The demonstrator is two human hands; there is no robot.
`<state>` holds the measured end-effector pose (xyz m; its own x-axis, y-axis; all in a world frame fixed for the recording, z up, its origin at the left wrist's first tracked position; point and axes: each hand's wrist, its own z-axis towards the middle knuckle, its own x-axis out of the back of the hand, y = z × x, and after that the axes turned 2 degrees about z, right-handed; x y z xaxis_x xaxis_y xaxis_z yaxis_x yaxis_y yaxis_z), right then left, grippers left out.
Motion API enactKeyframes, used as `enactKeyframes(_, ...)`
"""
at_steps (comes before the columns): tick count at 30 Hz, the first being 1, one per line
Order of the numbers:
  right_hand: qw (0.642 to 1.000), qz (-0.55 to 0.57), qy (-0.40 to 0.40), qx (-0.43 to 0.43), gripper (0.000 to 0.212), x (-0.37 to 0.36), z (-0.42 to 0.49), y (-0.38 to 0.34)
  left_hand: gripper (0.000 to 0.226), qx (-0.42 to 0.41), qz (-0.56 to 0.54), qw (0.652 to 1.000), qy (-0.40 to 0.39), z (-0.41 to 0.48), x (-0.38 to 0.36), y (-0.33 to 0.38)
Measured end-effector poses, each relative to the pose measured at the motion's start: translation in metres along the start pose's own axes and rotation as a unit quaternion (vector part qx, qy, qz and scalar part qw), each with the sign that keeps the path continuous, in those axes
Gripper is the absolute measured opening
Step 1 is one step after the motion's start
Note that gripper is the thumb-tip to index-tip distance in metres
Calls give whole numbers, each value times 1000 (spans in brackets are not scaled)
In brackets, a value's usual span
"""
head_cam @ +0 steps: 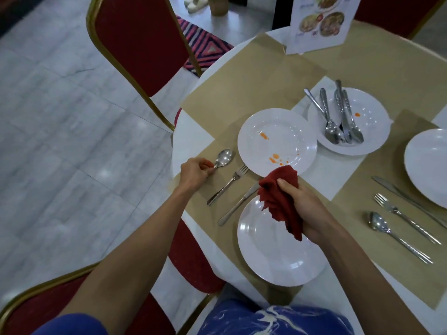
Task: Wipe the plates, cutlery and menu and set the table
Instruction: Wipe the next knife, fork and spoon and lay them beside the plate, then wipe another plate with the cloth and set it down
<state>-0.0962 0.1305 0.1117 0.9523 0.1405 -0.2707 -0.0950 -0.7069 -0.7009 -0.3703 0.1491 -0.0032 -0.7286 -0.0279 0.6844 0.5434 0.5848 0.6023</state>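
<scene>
While a spoon (223, 157) is pinched on the table (242, 93) by the left hand (193, 171) and a cloth (278, 194) gripped by the right hand (302, 206), two stained plates (278, 131) are left to wipe.

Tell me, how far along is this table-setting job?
Looks done: the right plate has laid cutlery beside it, and the near plate looks spotless. In hand: the left hand pinches a spoon; the right hand grips the red cloth. Left: the stained plate and the spotted plate holding piled cutlery.
</scene>
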Motion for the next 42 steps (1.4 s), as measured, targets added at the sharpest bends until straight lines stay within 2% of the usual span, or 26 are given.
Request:
enactKeyframes(4, 1000, 0, 0, 0, 29, 6, -2, 1, 19, -4, -11, 1000, -2, -2, 2, 3)
enactKeyframes(10, 1000, 19, 5, 6, 36, 19, -9, 2, 24, -64, 20, 996, 65, -4, -15, 35)
enactKeyframes(17, 998, 30, 42, 19, 35, 49, -30, 5, 45, -19, 75, 996, -33, 9, -53, 93)
enactKeyframes(20, 996, 51, 64, 29, 42, 68, -46, 7, 46, 26, 27, 999, -35, 16, -59, 100)
enactKeyframes(23, 995, 63, 79, 23, 57, 83, -63, 7, 44, 54, -70, 996, -27, 21, -60, 101)
enactKeyframes(26, 994, 79, 71, 34, 60, 93, -73, 8, 16, 52, -193, 980, -18, 8, -57, 109)
enactKeyframes(28, 994, 79, 59, 48, 56, 99, -80, 7, 9, 48, -222, 974, 10, -7, -49, 112)
enactKeyframes(31, 994, -4, 77, 76, 44, 106, -91, -4, 21, 44, -254, 965, 44, -35, -34, 109)
enactKeyframes(33, 987, -55, 106, 105, 35, 110, -96, -15, 26, 47, -311, 946, 74, -61, -26, 107)
enactKeyframes(36, 970, -126, 133, 158, 25, 112, -95, -29, 22, 46, -395, 912, 96, -105, -25, 114)
enactKeyframes(38, 943, -200, 157, 213, 18, 108, -89, -37, 25, 58, -435, 894, 86, -138, -35, 120)
enactKeyframes(40, 886, -303, 195, 293, 18, 100, -74, -38, 34, 57, -439, 894, 69, -173, -52, 128)
enactKeyframes(42, 824, -417, 203, 324, 37, 89, -62, -32, 35, 45, -424, 902, 62, -205, -72, 137)
